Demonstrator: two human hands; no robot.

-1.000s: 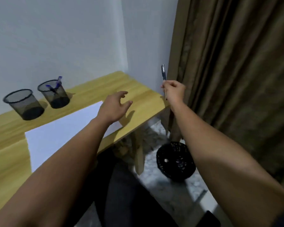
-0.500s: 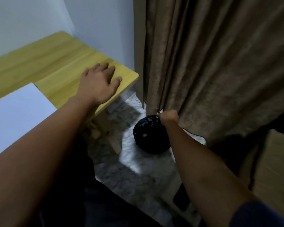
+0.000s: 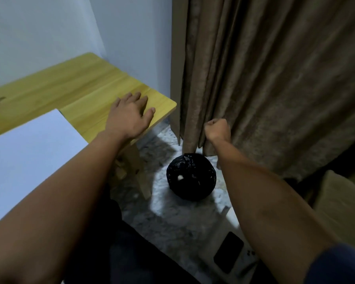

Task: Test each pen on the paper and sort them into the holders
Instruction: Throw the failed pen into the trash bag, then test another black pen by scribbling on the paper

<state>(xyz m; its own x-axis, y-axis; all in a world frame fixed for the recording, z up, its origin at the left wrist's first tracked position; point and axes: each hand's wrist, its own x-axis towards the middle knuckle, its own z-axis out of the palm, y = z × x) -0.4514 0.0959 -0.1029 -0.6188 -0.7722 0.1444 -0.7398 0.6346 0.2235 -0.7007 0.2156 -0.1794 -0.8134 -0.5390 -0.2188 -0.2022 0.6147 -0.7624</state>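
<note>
The left hand (image 3: 130, 116) lay flat, fingers spread, on the table (image 3: 86, 87) just right of the paper (image 3: 29, 148), while the right hand (image 3: 217, 130) hung clenched above the black bin (image 3: 191, 177), no pen visible.

**Materials and surface finishes beside the desk**

Yellow wooden desk top (image 3: 86, 87): smooth, straight-grained, low satin sheen, rounded corner. White paper sheet (image 3: 29, 152): matt, flat, unmarked. Pale wooden desk leg (image 3: 140, 177): plain, unglossed. Brown cloth curtain (image 3: 275, 78): heavy, matt, slightly napped fabric hanging in vertical folds. Round bin lined with a black plastic bag (image 3: 191, 177): crinkled, faintly glossy film. Speckled grey stone floor (image 3: 172, 218): polished, reflecting a pale patch of light. Pale wall (image 3: 49, 33): smooth, matt painted surface.
</note>
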